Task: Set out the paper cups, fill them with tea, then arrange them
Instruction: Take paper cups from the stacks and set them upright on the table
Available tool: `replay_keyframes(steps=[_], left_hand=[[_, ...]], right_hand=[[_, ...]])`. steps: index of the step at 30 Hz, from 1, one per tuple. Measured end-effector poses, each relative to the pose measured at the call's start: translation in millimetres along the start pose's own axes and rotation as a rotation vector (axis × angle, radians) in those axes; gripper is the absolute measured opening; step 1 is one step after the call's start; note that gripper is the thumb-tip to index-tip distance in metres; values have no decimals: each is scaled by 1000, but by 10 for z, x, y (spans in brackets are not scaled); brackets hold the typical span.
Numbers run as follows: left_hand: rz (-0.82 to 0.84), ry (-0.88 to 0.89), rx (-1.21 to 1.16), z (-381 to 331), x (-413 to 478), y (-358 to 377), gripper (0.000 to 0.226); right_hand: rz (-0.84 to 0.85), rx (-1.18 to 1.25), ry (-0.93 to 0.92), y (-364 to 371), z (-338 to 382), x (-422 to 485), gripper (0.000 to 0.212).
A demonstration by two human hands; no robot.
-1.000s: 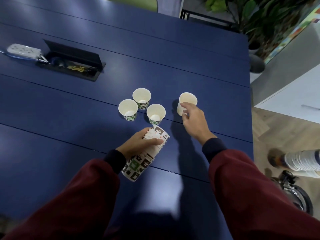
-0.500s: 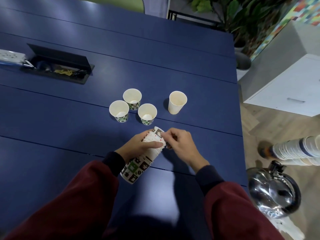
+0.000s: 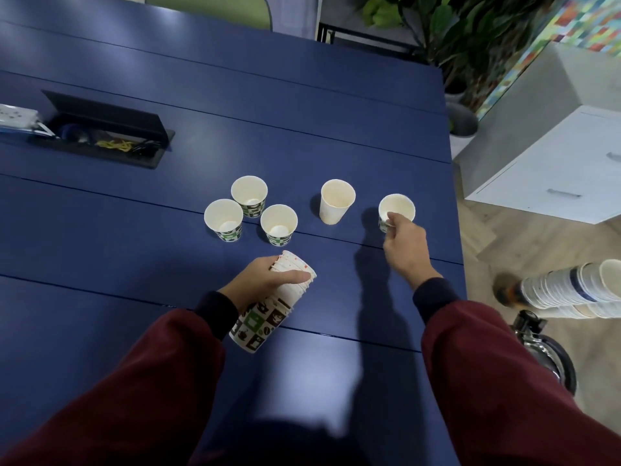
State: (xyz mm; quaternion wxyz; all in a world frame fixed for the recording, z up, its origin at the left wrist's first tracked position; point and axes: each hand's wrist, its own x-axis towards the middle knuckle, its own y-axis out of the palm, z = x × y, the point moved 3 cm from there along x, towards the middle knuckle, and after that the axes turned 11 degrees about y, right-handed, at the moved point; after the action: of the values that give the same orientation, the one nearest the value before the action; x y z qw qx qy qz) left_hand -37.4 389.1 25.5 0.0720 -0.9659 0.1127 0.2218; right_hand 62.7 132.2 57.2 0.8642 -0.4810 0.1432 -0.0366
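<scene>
Three patterned paper cups (image 3: 249,195) stand upright and close together in the middle of the blue table (image 3: 100,230). To their right stands a plain white cup (image 3: 337,201). Further right, my right hand (image 3: 405,245) pinches the near side of a fifth cup (image 3: 397,208), which is upright on the table near the right edge. My left hand (image 3: 265,284) grips a tilted stack of nested paper cups (image 3: 268,314) just in front of the three cups.
An open cable box (image 3: 104,136) with a power strip (image 3: 16,117) sits at the table's left. Off the right edge, low down, are another stack of cups (image 3: 571,290) and a metal kettle (image 3: 544,351). A white cabinet (image 3: 554,163) and plants stand beyond.
My right hand left the white cup, came back to the stack, pulled one cup off it and carried it right of the white cup. My left hand kept hold of the stack.
</scene>
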Motion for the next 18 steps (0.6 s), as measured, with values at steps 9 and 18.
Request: replay_keyframes(steps=[9,18], left_hand=[[2,11,4,-19,10,78,26],[18,75,-44,-52,-24,163,15]], right_hand=[[-78,254,-68,147,6,-351,22],[395,302,-206,525,320,-1053,35]])
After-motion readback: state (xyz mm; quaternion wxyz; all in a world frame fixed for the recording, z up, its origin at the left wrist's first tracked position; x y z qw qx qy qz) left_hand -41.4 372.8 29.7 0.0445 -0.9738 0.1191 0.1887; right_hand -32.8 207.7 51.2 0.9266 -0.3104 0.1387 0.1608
